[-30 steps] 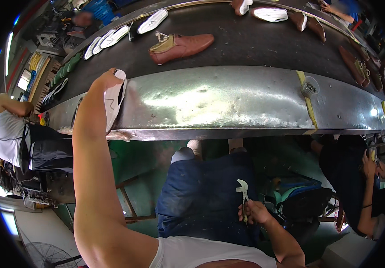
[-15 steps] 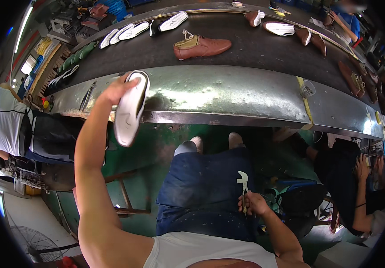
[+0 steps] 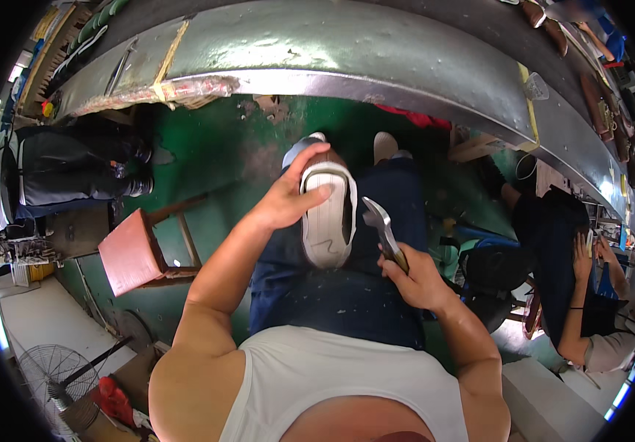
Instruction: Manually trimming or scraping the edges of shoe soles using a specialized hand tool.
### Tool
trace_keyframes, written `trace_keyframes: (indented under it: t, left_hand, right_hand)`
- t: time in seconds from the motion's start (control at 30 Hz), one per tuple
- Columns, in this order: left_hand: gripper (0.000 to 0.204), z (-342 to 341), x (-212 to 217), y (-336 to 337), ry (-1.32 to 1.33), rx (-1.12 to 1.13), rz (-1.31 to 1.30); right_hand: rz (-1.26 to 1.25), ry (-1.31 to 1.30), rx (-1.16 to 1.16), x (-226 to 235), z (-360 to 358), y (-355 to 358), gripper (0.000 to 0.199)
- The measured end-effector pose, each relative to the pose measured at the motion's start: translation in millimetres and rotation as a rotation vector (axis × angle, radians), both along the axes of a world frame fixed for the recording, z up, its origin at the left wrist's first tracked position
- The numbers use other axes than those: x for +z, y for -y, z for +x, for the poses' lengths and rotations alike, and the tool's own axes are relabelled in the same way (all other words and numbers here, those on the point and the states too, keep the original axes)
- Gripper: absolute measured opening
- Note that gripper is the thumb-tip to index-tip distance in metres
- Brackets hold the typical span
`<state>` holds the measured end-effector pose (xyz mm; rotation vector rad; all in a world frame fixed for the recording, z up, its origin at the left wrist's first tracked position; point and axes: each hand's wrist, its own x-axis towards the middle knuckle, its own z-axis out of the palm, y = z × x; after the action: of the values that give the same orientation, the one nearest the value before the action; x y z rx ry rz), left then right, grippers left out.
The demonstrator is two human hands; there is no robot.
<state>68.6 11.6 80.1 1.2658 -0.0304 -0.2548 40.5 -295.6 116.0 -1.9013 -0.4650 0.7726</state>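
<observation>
Left hand point(image 3: 288, 202) grasps the white shoe sole point(image 3: 327, 217), lengthwise over the lap; right hand point(image 3: 414, 278) clenches pincers point(image 3: 382, 228) just beside it.

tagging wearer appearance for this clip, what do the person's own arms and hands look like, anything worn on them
Both arms are bare from shoulder to fingers: no sleeves, since the person wears a white sleeveless top. The left hand and right hand have no gloves, and no watch, bracelet or ring shows on either. Both forearms look thick and rounded. Dark blue trousers cover the lap below them.
</observation>
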Motion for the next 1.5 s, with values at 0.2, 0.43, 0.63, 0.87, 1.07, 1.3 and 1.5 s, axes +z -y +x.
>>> trace_keyframes:
  t: [0.2,0.43,0.63,0.87,1.07,1.3,1.5]
  left_hand:
    - [0.058,-5.7,-1.2,0.4,0.126,-0.032,0.143]
    - [0.052,-7.9,11.9,-0.6,0.151,0.001,0.358]
    - [0.043,-3.7,-22.6,-8.5,0.185,0.135,0.287]
    - [0.043,-3.2,-23.6,-17.8,0.143,0.16,0.287]
    - [0.044,-1.8,-22.5,-11.4,-0.014,0.271,0.217]
    - [0.063,-37.9,31.8,0.3,0.178,0.14,0.425]
    - [0.089,-78.3,62.0,25.3,0.54,0.015,0.568]
  right_hand:
    - [0.123,-0.219,0.099,11.5,16.9,-33.8,0.036]
    - [0.356,-0.613,-0.017,14.6,29.0,-52.3,0.031]
    - [-0.063,0.123,0.121,-22.7,49.4,-61.3,0.028]
    - [-0.053,0.336,0.076,-41.1,50.6,-66.5,0.028]
    - [-0.419,0.433,0.233,9.5,59.4,-62.8,0.024]
    - [0.234,0.213,0.004,-11.1,54.2,-38.3,0.033]
    - [0.803,-0.081,-0.057,-12.8,38.4,-85.3,0.039]
